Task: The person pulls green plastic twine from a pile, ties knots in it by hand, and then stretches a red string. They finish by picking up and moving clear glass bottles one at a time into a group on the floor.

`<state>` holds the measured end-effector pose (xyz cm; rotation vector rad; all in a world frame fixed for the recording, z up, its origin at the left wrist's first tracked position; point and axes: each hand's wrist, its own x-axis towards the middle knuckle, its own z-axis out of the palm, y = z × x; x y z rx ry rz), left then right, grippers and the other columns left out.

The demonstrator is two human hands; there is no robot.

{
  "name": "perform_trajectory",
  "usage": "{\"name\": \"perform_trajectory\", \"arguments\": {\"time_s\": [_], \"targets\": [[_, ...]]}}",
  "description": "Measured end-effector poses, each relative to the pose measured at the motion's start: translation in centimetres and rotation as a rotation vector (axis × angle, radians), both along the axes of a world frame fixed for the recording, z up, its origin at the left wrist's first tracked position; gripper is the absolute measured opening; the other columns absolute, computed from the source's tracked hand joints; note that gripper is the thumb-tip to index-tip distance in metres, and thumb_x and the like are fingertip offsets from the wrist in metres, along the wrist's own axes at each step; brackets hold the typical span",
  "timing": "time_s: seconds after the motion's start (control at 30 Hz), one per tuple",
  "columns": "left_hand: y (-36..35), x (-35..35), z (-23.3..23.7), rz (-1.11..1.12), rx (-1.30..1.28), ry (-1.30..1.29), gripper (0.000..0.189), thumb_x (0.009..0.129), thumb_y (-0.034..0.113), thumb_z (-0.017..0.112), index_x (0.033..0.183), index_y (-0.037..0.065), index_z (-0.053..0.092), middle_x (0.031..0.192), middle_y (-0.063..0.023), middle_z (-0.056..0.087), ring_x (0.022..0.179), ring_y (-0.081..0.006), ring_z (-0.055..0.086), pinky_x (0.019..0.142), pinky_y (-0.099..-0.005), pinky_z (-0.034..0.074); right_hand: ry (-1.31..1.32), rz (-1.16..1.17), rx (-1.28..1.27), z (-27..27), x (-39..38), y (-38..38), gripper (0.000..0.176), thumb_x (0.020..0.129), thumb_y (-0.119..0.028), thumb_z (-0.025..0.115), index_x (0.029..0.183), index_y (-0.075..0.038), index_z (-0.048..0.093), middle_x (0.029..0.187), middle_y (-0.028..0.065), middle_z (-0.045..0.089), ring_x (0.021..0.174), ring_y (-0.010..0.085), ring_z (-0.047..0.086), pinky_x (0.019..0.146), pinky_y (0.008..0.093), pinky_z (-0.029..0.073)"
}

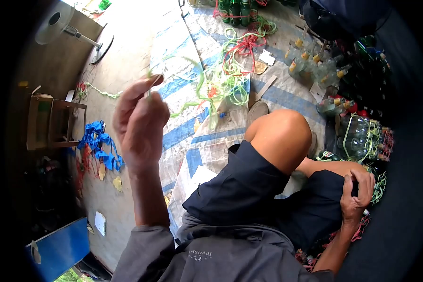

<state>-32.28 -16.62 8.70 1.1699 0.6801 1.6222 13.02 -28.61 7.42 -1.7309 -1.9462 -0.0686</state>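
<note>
My left hand (143, 117) is raised over the floor at the left, its thumb and fingertips pinched together on a thin green plastic string (201, 77). The string curves out to the right of the hand, partly blurred. Beyond it lies a loose heap of pale green string (237, 91) tangled with red string (249, 44). On the knee at the right rests my right hand (357, 195), thumb and fingers apart over the dark shorts (319, 202), holding nothing.
Green bottles (237, 11) stand bundled at the top. Clear bottles (310, 63) and a tied bundle of bottles (359, 136) are at the right. A blue-striped sheet (176, 134) covers the floor. Blue strips (98, 143), a fan (56, 23) and a blue board (63, 249) are at the left.
</note>
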Motion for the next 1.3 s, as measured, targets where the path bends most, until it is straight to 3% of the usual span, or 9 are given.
{"name": "perform_trajectory", "arguments": {"time_s": [0.17, 0.27, 0.4, 0.47, 0.63, 0.83, 0.93, 1.07, 1.3], "targets": [[-2.2, 1.7, 2.1, -0.096, 0.099, 0.029, 0.028, 0.1, 0.006, 0.055, 0.123, -0.007, 0.064, 0.125, -0.019, 0.065, 0.079, -0.0093, 0.056, 0.067, -0.0201, 0.042, 0.313, 0.009, -0.011, 1.7, -3.1, 0.4, 0.028, 0.087, 0.003, 0.068, 0.115, 0.003, 0.065, 0.094, 0.0111, 0.062, 0.083, 0.0221, 0.058, 0.082, 0.0344, 0.049], [-3.0, 3.4, 2.6, -0.091, 0.05, 0.221, 0.023, 0.093, 0.006, 0.064, 0.111, -0.007, 0.069, 0.122, -0.0209, 0.066, 0.108, -0.0259, 0.067, 0.095, -0.0357, 0.052, 0.42, 0.138, -0.004, 2.4, -6.3, 1.7, 0.044, 0.082, -0.001, 0.073, 0.123, 0.005, 0.061, 0.107, 0.0142, 0.064, 0.096, 0.024, 0.061, 0.09, 0.0355, 0.05], [-5.5, 6.4, 4.0, -0.249, 0.07, 0.294, 0.019, 0.085, 0.013, 0.075, 0.093, -0.004, 0.074, 0.101, -0.0206, 0.071, 0.085, -0.026, 0.069, 0.079, -0.0363, 0.055, 0.577, 0.304, -0.018, 3.4, -12.3, 4.5, 0.072, 0.079, -0.007, 0.081, 0.141, 0.005, 0.048, 0.127, 0.0185, 0.06, 0.112, 0.0304, 0.06, 0.099, 0.0401, 0.049], [-6.3, 6.6, 4.3, -0.431, 0.021, 0.338, 0.018, 0.081, 0.002, 0.075, 0.096, -0.006, 0.076, 0.1, -0.0219, 0.073, 0.094, -0.031, 0.072, 0.085, -0.0389, 0.057, 0.487, 0.387, -0.033, 3.0, -13.7, 5.6, 0.078, 0.078, -0.013, 0.085, 0.144, 0.005, 0.046, 0.134, 0.0208, 0.057, 0.117, 0.0347, 0.059, 0.1, 0.04, 0.049], [-7.7, 6.1, 3.3, -0.467, -0.035, 0.419, 0.016, 0.081, -0.003, 0.074, 0.097, -0.006, 0.075, 0.102, -0.0216, 0.074, 0.097, -0.0314, 0.073, 0.086, -0.0388, 0.057, 0.956, 0.418, -0.437, 3.9, -15.9, 5.8, 0.014, 0.099, -0.003, 0.065, 0.109, 0.005, 0.07, 0.091, 0.01, 0.072, 0.079, 0.0157, 0.071, 0.079, 0.0302, 0.055], [-9.1, 3.4, 1.4, -0.403, -0.414, 0.619, 0.028, 0.09, -0.004, 0.071, 0.117, -0.002, 0.067, 0.106, -0.0103, 0.069, 0.096, -0.0147, 0.067, 0.08, -0.0256, 0.052, 0.968, 0.261, -0.072, 4.2, -10.7, 6.7, 0.018, 0.101, -0.011, 0.065, 0.107, 0.005, 0.07, 0.081, 0.0048, 0.066, 0.075, 0.0109, 0.064, 0.071, 0.0225, 0.048], [-9.7, 3.6, -1.1, -0.241, -0.407, 0.582, 0.027, 0.092, -0.006, 0.069, 0.118, -0.004, 0.066, 0.109, -0.01, 0.069, 0.1, -0.0143, 0.069, 0.083, -0.0254, 0.054, 1.102, 0.309, 0.0, 5.0, -8.4, 7.1, 0.027, 0.103, -0.016, 0.064, 0.108, 0.01, 0.067, 0.067, 0.0009, 0.055, 0.065, 0.0081, 0.054, 0.069, 0.0257, 0.048], [-8.8, 2.7, -3.7, -0.114, -0.178, 0.769, 0.018, 0.088, -0.011, 0.069, 0.105, -0.003, 0.07, 0.078, -0.0033, 0.057, 0.067, -0.0066, 0.049, 0.058, -0.0208, 0.036, 1.065, 0.342, 0.089, 5.0, -5.6, 7.9, 0.031, 0.105, -0.02, 0.061, 0.112, 0.009, 0.066, 0.064, -0.0032, 0.047, 0.059, 0.0052, 0.044, 0.067, 0.0291, 0.05], [-8.4, 1.0, -7.2, -0.027, -0.173, 0.803, 0.008, 0.094, -0.006, 0.064, 0.101, -0.004, 0.069, 0.078, -0.0037, 0.058, 0.067, -0.0077, 0.05, 0.058, -0.0221, 0.038, 1.039, 0.323, 0.085, 6.9, -0.8, 7.2, 0.047, 0.106, -0.035, 0.059, 0.121, 0.009, 0.064, 0.069, -0.0032, 0.047, 0.061, 0.0056, 0.044, 0.061, 0.0235, 0.044]]}}
